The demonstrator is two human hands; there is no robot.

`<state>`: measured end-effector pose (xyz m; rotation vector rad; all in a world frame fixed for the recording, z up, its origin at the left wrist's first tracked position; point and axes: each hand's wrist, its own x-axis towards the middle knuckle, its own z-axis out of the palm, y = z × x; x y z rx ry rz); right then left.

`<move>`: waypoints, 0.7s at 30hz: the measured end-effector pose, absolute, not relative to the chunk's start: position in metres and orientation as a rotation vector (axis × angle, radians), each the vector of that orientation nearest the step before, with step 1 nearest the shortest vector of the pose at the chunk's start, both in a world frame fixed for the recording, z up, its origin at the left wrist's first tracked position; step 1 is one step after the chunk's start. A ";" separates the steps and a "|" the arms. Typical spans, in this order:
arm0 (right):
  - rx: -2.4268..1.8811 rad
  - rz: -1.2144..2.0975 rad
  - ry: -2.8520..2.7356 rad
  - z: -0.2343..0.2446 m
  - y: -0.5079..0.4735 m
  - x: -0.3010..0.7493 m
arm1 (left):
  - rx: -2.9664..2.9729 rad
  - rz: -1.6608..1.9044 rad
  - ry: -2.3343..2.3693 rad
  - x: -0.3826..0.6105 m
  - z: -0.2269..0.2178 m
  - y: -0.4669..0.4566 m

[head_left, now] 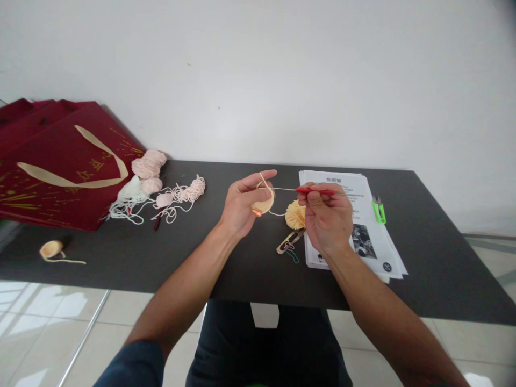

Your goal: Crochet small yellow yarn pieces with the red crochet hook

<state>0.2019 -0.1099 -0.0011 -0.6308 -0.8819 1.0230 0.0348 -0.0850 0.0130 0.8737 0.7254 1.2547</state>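
My left hand [244,207] is closed around a small pale yellow crochet piece [264,205] with an orange bit at its lower edge. A strand of yarn loops over the raised index finger. My right hand [328,215] grips a crochet hook [308,191] by its red handle, and its thin shaft points left to the crochet piece. Whether the tip sits inside a stitch is too small to tell. Yarn runs from the piece to a yellow yarn ball [295,216], partly covered by my right hand.
Printed sheets [338,177] lie under my right hand, with green thread snips [379,209] beside them. A hair clip [285,243] and a small green chain [293,257] rest nearby. Leftward are pink yarn [149,164], dark red bags [60,177] and a small yellow crochet piece [51,249].
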 end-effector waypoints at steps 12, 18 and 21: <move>-0.690 0.932 -1.041 -0.003 -0.112 0.208 | 0.911 1.166 0.659 0.026 0.010 -0.080; -0.662 1.201 -0.943 -0.002 -0.107 0.213 | 0.861 1.137 0.578 0.026 0.010 -0.080; -0.704 1.321 -0.881 -0.008 -0.103 0.217 | 0.878 1.147 0.609 0.027 0.011 -0.082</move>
